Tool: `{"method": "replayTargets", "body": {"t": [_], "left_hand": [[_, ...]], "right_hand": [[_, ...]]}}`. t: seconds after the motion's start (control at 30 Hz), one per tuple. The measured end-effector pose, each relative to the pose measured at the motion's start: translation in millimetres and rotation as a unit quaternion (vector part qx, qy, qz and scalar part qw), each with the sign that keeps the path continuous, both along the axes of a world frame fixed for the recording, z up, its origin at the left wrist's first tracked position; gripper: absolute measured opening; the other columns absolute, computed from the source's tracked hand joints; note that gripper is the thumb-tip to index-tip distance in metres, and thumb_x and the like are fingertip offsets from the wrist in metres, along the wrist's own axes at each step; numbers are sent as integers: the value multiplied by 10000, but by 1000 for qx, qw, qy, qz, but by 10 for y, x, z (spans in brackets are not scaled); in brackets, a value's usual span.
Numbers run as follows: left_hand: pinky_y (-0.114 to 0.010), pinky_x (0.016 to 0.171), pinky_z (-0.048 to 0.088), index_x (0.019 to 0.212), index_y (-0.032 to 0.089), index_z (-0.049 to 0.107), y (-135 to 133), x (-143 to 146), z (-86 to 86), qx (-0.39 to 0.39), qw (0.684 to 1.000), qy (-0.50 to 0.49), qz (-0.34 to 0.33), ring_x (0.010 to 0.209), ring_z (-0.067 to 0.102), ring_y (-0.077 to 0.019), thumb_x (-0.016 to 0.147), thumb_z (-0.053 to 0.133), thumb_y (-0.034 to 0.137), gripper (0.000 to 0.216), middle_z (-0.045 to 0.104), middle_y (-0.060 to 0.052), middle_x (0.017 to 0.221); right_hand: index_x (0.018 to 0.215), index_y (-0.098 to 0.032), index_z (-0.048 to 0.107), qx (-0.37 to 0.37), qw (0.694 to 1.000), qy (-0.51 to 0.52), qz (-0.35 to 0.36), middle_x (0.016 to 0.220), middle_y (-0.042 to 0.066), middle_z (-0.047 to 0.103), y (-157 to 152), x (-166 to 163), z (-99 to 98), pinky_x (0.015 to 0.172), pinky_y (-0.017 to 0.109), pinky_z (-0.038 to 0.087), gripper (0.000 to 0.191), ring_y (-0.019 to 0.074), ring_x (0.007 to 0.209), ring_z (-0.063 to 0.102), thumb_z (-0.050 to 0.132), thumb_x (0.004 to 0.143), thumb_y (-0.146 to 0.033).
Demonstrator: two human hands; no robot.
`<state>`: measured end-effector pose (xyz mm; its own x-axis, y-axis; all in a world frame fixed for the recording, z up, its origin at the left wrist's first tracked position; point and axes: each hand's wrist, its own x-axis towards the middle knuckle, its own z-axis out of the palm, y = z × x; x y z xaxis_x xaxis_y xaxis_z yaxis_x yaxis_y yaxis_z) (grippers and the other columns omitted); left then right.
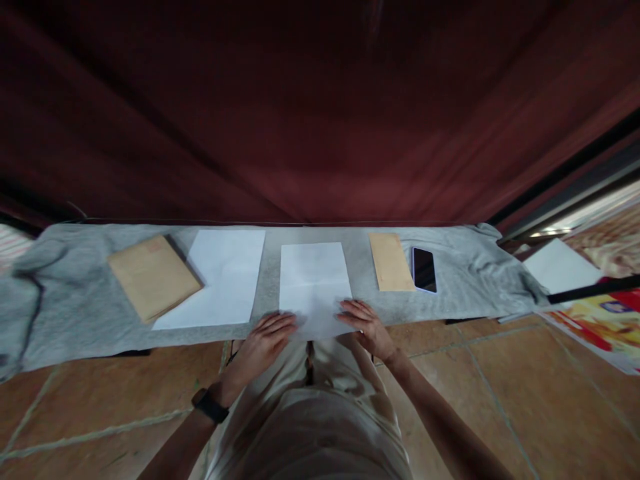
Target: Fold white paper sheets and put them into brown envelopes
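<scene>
A white sheet of paper (315,280) lies in front of me on a grey cloth, its near end reaching past the table's front edge. My left hand (273,337) holds the near left side, fingers close together and thumb hidden. At the near right side, my right hand (369,327) grips the same sheet with its fingers over the top; the underside of the grip is partly hidden. To the left is a wider pile of white paper (225,280), partly covered by a stack of brown envelopes (153,277). A single brown envelope (391,262) rests to the right.
A phone (425,270) with a dark screen lies right of the single envelope. Grey cloth (465,273) covers the narrow table, wrinkled at both ends. Dark red fabric (310,133) hangs behind it. A white sheet (563,265) and a colourful printed package (605,327) are at far right.
</scene>
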<state>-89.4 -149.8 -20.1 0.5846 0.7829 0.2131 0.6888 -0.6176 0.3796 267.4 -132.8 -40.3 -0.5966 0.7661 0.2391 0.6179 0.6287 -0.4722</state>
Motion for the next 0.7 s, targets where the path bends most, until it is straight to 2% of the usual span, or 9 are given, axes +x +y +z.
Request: {"method": "replayTargets", "body": {"t": [0.13, 0.23, 0.37, 0.47, 0.57, 0.7], "left_hand": [[-487, 1204, 441, 1420, 261, 609, 57, -74, 14, -12, 1000, 11, -6, 1443, 499, -216, 830, 521, 16, 644, 573, -30, 1532], [-487, 1193, 455, 1378, 269, 648, 135, -121, -23, -15, 1000, -11, -1, 1435, 509, -215, 765, 470, -35, 708, 603, -23, 1501], [-464, 1118, 521, 1219, 261, 742, 261, -159, -123, -19, 996, -84, 26, 1298, 631, -210, 779, 442, -37, 610, 721, -40, 1334], [-463, 1096, 529, 1149, 261, 765, 346, -177, -168, -38, 991, -122, 44, 1214, 679, -219, 784, 490, -10, 531, 759, -44, 1250], [-464, 1083, 527, 1075, 267, 780, 408, -177, -166, -52, 985, -149, 75, 1159, 701, -236, 803, 563, 56, 407, 782, -44, 1181], [-403, 1022, 553, 987, 261, 782, 450, -124, -121, -82, 968, -201, 128, 1066, 724, -231, 895, 610, 251, 196, 802, -45, 1059]], "right_hand": [[1396, -288, 646, -4, 1000, -3, 24, 1479, 47, 621, 8, -16, 17, 1231, 489, 378, 499, 217, 1411, 533, 581, 923, -143], [1388, -278, 650, -2, 999, 28, 20, 1431, 62, 658, 33, -8, -10, 1206, 471, 408, 500, 212, 1351, 589, 616, 911, -130], [1314, -256, 696, 8, 997, 76, -5, 1383, 81, 687, 94, -14, -89, 1139, 473, 464, 527, 237, 1276, 639, 647, 834, -46], [1237, -253, 730, -5, 994, 104, -30, 1303, 75, 730, 151, -32, -125, 1091, 463, 493, 466, 238, 1209, 671, 629, 839, -33], [1160, -259, 756, -44, 990, 123, -53, 1220, 65, 763, 210, -54, -100, 1052, 444, 514, 344, 234, 1148, 691, 629, 889, -88], [1100, -276, 771, -93, 979, 143, -108, 1132, 52, 788, 279, -90, -21, 1024, 422, 525, 195, 233, 1101, 703, 630, 967, -254]]}}
